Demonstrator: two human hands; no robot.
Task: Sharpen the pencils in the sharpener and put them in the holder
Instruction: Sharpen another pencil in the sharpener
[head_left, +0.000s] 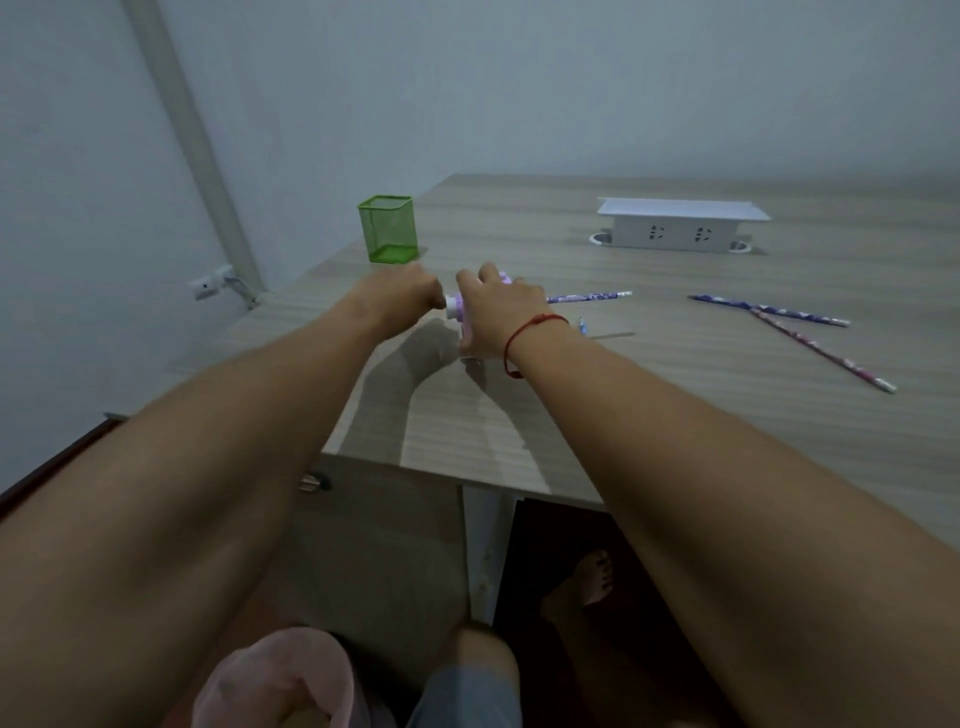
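My right hand (496, 312) clamps the pink sharpener (456, 307); my left hand (410, 293) curls round its crank end; a pencil (589, 297) lies just right.

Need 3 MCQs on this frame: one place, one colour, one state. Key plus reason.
1. Where is the mesh pencil holder? A) past the left hand, near the table's left edge B) beside the socket box C) on the floor
2. Holder colour? A) red B) green C) black
3. What is the right hand doing? A) lying flat on the table B) gripping the sharpener C) lifting a pencil
1A: it stands beyond that hand. 2B: green mesh. 3B: fingers curl over the pink body.
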